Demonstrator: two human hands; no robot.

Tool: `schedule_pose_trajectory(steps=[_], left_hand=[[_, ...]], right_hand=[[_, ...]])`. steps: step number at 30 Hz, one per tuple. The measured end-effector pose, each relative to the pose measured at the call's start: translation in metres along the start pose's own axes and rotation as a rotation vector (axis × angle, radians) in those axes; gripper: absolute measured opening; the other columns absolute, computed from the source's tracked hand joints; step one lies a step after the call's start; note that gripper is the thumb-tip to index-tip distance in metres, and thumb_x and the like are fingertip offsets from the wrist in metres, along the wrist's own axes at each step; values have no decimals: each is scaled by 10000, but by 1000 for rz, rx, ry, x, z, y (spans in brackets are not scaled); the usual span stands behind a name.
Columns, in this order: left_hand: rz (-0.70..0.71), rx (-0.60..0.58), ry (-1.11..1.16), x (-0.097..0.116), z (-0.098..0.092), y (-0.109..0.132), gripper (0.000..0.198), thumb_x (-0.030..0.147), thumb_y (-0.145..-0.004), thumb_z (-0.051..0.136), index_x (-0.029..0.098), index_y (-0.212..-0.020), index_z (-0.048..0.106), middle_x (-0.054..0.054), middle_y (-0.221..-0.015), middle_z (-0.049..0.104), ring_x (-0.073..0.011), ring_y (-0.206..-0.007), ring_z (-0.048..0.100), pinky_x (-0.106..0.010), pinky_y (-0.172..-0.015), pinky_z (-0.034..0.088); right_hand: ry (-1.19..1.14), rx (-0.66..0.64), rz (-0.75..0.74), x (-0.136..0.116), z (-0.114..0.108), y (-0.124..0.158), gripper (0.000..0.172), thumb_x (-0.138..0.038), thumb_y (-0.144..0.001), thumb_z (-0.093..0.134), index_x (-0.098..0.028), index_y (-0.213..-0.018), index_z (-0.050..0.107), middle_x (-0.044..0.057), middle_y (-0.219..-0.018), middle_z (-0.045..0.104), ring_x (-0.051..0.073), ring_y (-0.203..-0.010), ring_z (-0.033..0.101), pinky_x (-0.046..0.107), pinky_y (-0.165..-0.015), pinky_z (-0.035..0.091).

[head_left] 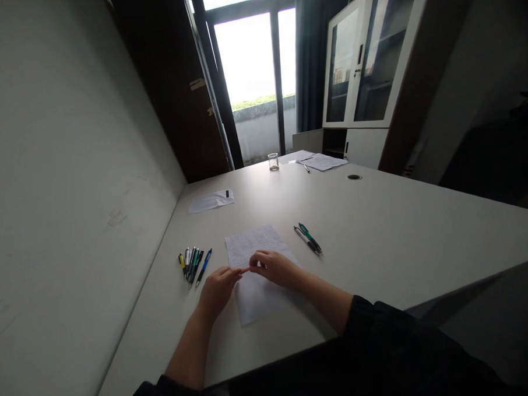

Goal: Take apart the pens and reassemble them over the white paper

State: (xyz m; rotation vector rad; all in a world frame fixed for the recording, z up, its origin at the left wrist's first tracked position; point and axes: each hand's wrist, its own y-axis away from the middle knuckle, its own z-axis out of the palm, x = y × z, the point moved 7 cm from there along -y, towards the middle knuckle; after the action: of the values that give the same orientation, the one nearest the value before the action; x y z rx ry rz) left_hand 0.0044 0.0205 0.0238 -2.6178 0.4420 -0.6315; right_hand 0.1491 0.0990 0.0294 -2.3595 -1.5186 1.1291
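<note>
My left hand (pixel 218 287) and my right hand (pixel 276 267) meet fingertip to fingertip over a white written sheet (pixel 255 240) lying on the white table (pixel 379 239). Both hands are closed in a pinch, and a small thin thing shows between the fingertips, too small to name. Several pens (pixel 194 264) lie in a row just left of my left hand. Two more pens (pixel 308 240) lie to the right of the sheet, beyond my right hand.
A small paper with a black item (pixel 211 200) lies near the left wall (pixel 70 171). At the far end stand a glass (pixel 273 161) and papers with a pen (pixel 319 160). A cable hole (pixel 354 176) is in the tabletop. A glass-door cabinet (pixel 363 59) stands beside the window (pixel 253 64).
</note>
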Motion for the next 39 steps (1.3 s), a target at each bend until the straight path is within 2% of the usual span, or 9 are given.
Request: schedule_pose_trajectory(steps=[8,15,21,27,39], left_hand=[[-12,-13,7,-1,2,1,214,255,-969,537,256,-1139,667,-43,-968,689,-175,-869,636,-266,-760,499],[-11,-12,3,-2,1,0,215,265,-977,522,261,-1134,669,-43,-968,687,-178,-874,633,-272,-765,499],[-3,-3,10,0,0,1,222,264,-979,513,245,-1136,669,-54,-945,685,-178,-865,634,-279,-774,508],[-6,3,5,0,-1,0,211,264,-974,519,244,-1111,679,-53,-938,689,-179,-856,637,-282,-759,515],[-21,-9,49,0,0,0,219,244,-972,515,236,-1129,668,-56,-949,689,-173,-853,641,-268,-761,515]], right_hand=[[70,-43,-3,3,7,-2,146,-252,-945,565,-177,-908,684,65,-899,698,174,-822,636,260,-730,453],[3,3,11,2,2,0,96,-259,-908,622,-204,-939,693,37,-909,698,143,-775,626,242,-722,455],[-9,8,2,0,1,0,143,-312,-901,633,-200,-952,707,45,-892,715,147,-765,636,244,-711,461],[-2,24,-7,1,1,-2,120,-259,-914,617,-201,-937,719,54,-920,732,174,-836,658,272,-781,476],[-40,88,-36,-2,-4,-1,66,-211,-885,651,-199,-912,709,35,-885,714,146,-788,639,240,-743,474]])
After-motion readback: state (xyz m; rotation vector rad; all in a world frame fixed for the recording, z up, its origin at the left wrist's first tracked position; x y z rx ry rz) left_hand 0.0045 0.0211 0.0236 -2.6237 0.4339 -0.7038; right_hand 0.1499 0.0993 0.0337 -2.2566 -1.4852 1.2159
